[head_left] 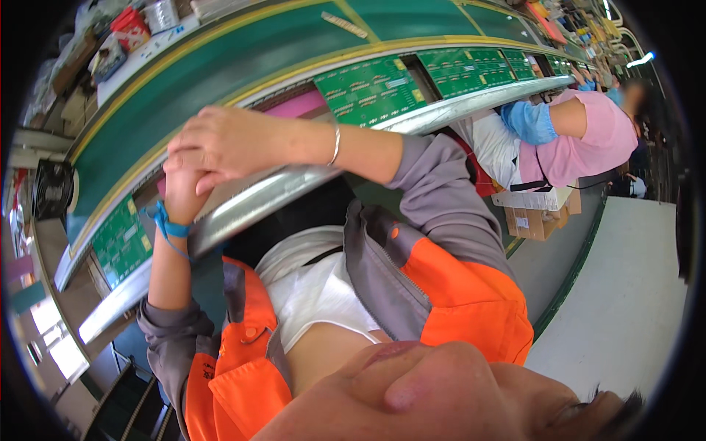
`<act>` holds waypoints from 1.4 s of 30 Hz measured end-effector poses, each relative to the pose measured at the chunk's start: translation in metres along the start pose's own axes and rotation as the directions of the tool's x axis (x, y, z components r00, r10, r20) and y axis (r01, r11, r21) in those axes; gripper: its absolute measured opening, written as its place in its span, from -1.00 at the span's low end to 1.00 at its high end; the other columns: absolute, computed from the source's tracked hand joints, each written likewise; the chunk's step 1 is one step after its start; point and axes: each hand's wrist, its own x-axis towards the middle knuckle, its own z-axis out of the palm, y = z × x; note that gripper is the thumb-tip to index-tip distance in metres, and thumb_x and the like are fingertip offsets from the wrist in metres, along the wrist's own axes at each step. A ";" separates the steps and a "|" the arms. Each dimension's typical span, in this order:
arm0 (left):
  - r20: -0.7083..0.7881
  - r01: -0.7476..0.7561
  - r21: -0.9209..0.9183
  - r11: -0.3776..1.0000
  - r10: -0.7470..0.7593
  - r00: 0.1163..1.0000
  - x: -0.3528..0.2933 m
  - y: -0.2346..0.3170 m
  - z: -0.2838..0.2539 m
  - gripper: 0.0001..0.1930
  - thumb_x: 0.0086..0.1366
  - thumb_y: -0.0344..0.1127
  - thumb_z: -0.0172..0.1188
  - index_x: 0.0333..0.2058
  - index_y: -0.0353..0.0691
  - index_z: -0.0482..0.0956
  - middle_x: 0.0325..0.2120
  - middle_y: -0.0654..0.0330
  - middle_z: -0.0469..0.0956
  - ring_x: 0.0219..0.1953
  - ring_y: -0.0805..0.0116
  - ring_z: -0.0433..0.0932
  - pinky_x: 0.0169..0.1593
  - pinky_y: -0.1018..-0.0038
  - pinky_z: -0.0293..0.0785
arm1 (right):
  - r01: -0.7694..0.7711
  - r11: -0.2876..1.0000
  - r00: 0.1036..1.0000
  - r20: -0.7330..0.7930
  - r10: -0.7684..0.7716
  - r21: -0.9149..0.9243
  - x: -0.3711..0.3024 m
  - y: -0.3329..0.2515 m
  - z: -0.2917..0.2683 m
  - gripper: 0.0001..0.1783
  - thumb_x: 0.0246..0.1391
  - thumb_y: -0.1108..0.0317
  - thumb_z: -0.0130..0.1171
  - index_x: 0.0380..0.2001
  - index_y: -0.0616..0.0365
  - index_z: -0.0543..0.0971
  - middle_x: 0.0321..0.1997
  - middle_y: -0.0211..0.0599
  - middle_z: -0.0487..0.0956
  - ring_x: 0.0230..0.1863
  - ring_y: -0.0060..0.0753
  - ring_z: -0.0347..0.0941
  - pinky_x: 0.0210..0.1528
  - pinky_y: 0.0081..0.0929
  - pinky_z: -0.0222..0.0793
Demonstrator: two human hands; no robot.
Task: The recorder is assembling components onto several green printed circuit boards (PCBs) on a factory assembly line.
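My hands rest together over the near side of the conveyor, at the upper left. My right hand (229, 140), with a silver bracelet (336, 144) at its wrist, lies across my left hand (184, 170) with its fingers curled over it. The left fingers are mostly hidden under the right hand. A blue wrist strap (166, 223) circles my left wrist. No tool or part shows in either hand. Nearest are a green circuit board (370, 91) to the right and another circuit board (121, 242) to the left, both lying along the rail.
The green conveyor belt (265, 66) has yellow edge strips, with a metal rail (243, 209) along my side. Further circuit boards (471, 70) line up to the right. A co-worker in a pink top (592, 140) and blue sleeves sits there, near cardboard boxes (535, 223). A black fan (53, 189) stands left.
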 end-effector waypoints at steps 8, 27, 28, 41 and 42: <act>0.109 0.080 -0.289 0.954 -0.050 0.993 0.002 0.031 0.010 -0.77 0.01 -0.48 0.28 -0.29 -0.31 0.70 -0.35 -0.07 0.68 -0.27 -0.16 0.65 -0.21 0.12 0.57 | -0.177 0.896 0.984 0.067 0.164 0.408 -0.023 0.006 0.004 -0.32 0.04 -0.16 0.41 0.10 0.06 0.61 0.05 -0.17 0.59 0.01 0.04 0.60 -0.04 -0.09 0.57; 0.199 0.259 0.027 0.966 -0.259 0.945 0.024 0.040 0.003 -0.67 0.25 -0.09 0.43 -0.51 -0.26 0.73 -0.63 -0.04 0.59 -0.57 -0.07 0.57 -0.48 0.13 0.41 | -0.396 0.916 0.918 0.060 0.392 0.060 -0.024 0.022 0.007 -0.69 0.04 0.16 0.28 -0.67 0.07 0.56 -0.59 -0.30 0.58 -0.49 -0.12 0.58 -0.47 -0.16 0.45; 0.207 0.269 0.027 0.963 -0.269 0.941 0.024 0.041 0.003 -0.62 0.26 -0.07 0.43 -0.53 -0.29 0.72 -0.64 -0.07 0.57 -0.59 -0.10 0.56 -0.48 0.12 0.39 | -0.397 0.916 0.917 0.063 0.394 0.053 -0.024 0.022 0.008 -0.69 0.04 0.16 0.28 -0.67 0.07 0.56 -0.59 -0.30 0.58 -0.49 -0.12 0.58 -0.47 -0.16 0.45; 0.212 0.247 0.107 0.963 -0.265 0.941 0.016 0.031 0.013 -0.53 0.23 0.00 0.43 -0.64 -0.30 0.62 -0.67 -0.07 0.53 -0.59 -0.13 0.55 -0.49 0.07 0.39 | -0.377 0.913 0.926 0.080 0.369 0.154 -0.028 0.024 0.011 -0.75 -0.08 0.25 0.24 -0.74 0.05 0.51 -0.63 -0.30 0.55 -0.55 -0.11 0.53 -0.51 -0.15 0.39; 0.212 0.246 0.106 0.963 -0.264 0.941 0.016 0.032 0.012 -0.53 0.23 0.00 0.43 -0.64 -0.30 0.62 -0.67 -0.07 0.53 -0.59 -0.13 0.55 -0.49 0.07 0.39 | -0.385 0.908 0.923 0.087 0.376 0.167 -0.028 0.024 0.012 -0.75 -0.08 0.26 0.24 -0.74 0.05 0.51 -0.63 -0.30 0.56 -0.55 -0.11 0.53 -0.52 -0.15 0.39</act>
